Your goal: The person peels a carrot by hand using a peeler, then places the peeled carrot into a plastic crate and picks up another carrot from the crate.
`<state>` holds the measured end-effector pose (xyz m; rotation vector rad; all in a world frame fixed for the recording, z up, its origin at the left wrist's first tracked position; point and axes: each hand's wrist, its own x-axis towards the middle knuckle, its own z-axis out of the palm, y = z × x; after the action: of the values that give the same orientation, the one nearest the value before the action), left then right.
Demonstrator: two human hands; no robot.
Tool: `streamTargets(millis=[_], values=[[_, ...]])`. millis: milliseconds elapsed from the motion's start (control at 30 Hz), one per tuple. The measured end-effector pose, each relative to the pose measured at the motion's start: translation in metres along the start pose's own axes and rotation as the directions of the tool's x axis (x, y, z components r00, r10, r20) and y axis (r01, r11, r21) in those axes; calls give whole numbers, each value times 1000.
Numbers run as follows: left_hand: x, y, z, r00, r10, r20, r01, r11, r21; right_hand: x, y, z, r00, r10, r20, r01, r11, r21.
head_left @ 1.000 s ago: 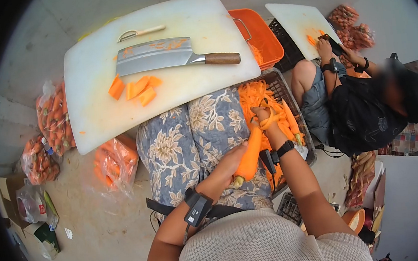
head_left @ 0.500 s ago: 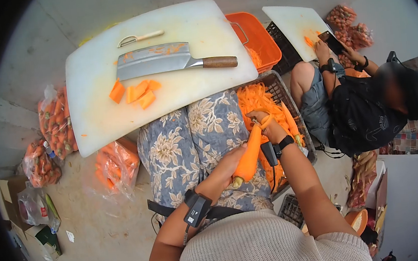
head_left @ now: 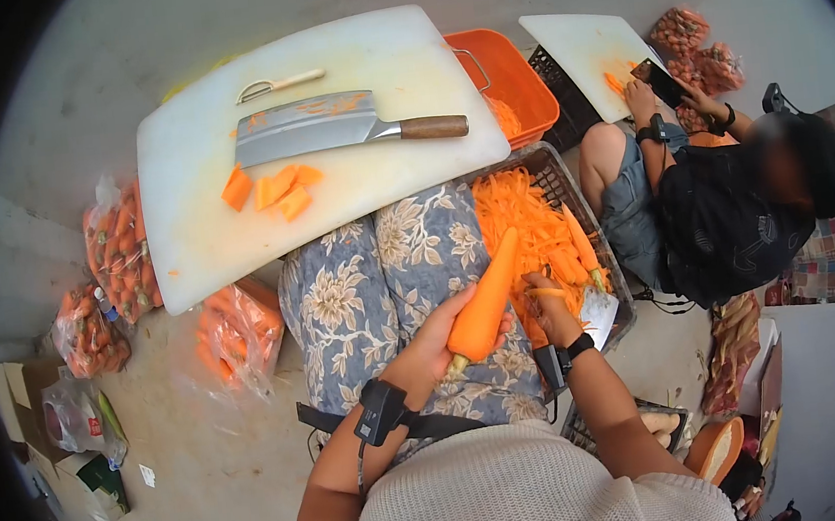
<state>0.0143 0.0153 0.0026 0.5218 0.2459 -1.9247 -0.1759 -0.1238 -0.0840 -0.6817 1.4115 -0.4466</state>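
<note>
My left hand is wrapped round the thick end of a large carrot. The carrot looks peeled and points up and away over my lap. Beside it, my right hand hangs over the edge of the crate with its fingers curled. An orange strip shows at those fingers; whether it is peel or part of a tool, I cannot make out. Carrot peelings fill the dark crate under that hand, with a whole carrot lying along its right side.
A white cutting board bears a cleaver, a peeler and several carrot pieces. An orange tub stands behind. Bags of carrots lie left. On the right sits another person holding a phone.
My right hand has drawn back from the carrot's narrow end, down and to the right. The carrot has shifted slightly up and left, its thick end now deeper in my left hand.
</note>
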Motion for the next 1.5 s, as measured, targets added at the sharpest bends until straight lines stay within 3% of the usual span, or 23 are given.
streamTargets(millis=[33,100,133,200,233,300,333,400,433,533,667,867,933,967,1000,1067,1100,1200,1433,1500], values=[[0,0,-1,1000,14,3,-14,1000,-28,-11,-4,5,1000,0,-1,0,1000,9],[0,-2,2,999,48,0,-48,999,3,-32,-15,20,967,-253,-23,253,955,157],[0,-3,3,996,85,1,-85,996,26,-41,-19,27,967,-253,-23,254,954,161],[3,-5,0,997,67,25,-68,997,33,-59,-26,44,844,-535,-21,534,838,108],[3,-6,-1,998,50,49,-52,998,37,-78,-31,59,844,-535,-22,534,838,111],[3,-13,7,994,102,-34,-100,993,59,-116,-40,88,655,-755,7,755,655,2],[3,-15,13,981,156,-115,-147,986,82,-121,-38,93,655,-756,7,756,655,4],[-2,-14,24,974,165,-154,-150,983,105,-126,-35,100,444,-883,154,861,373,-346],[-3,-13,27,966,172,-194,-150,981,125,-119,-32,101,372,-905,204,858,252,-447],[1,-13,19,966,202,-164,-168,965,199,-110,-29,100,462,-853,244,827,315,-466],[9,-13,13,964,214,-155,-175,957,233,-102,-31,100,427,-880,205,824,285,-490],[20,-24,-4,941,278,-195,-170,883,438,-33,-38,77,580,-814,21,714,496,-495],[13,-19,10,954,237,-182,-143,897,418,-10,-41,74,360,-933,7,708,268,-654],[11,-17,13,954,236,-185,-143,900,412,-2,-43,76,182,-982,40,685,98,-722],[9,-14,15,961,206,-185,-120,913,391,8,-41,74,185,-982,44,684,96,-723],[8,-10,17,967,176,-182,-99,925,367,31,-36,67,700,-714,-24,567,575,-590],[7,-8,17,972,154,-178,-84,933,349,12,-50,75,816,-576,-43,500,743,-445],[6,-6,17,979,110,-172,-47,941,335,16,-63,74,896,-440,-62,377,825,-420],[6,-5,15,986,74,-152,-26,955,297,24,-65,75,916,-377,-135,317,889,-332],[6,-5,15,986,78,-146,-31,952,305,25,-69,77,951,-289,-111,261,941,-214]])
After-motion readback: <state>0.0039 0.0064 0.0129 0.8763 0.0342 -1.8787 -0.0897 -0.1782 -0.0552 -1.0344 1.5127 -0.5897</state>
